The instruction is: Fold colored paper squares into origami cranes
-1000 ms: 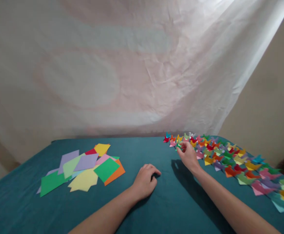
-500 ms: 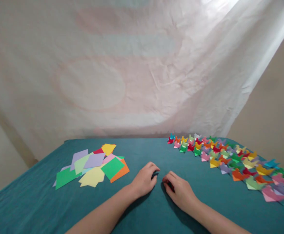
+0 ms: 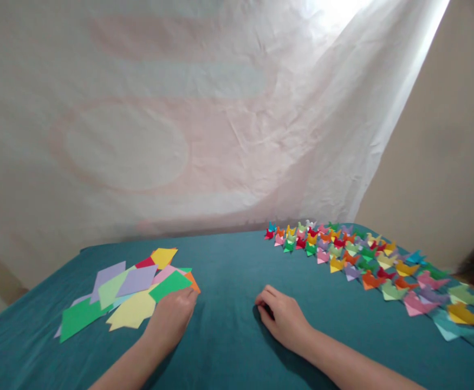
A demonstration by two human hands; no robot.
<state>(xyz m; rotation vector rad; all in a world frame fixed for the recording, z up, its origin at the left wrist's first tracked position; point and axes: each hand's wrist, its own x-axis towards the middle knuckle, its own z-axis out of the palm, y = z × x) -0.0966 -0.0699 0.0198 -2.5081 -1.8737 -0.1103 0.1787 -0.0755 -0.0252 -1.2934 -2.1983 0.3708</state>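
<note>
The left hand (image 3: 172,315) overlaps 1 green paper square (image 3: 170,285) and 1 orange sheet (image 3: 194,281), its grip hidden; the right hand (image 3: 284,317) curls loosely, pinch unclear, with folded paper birds (image 3: 371,280) beyond it.

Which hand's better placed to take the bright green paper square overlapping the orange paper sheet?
Probably the left hand: it's at the near edge of the bright green paper square. The right hand is apart, over the teal cloth.

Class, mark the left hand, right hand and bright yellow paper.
Left hand (image 3: 173,315): head view, back of the hand.
Right hand (image 3: 286,318): head view, back of the hand.
Bright yellow paper (image 3: 164,258): head view, middle of its face.
</note>
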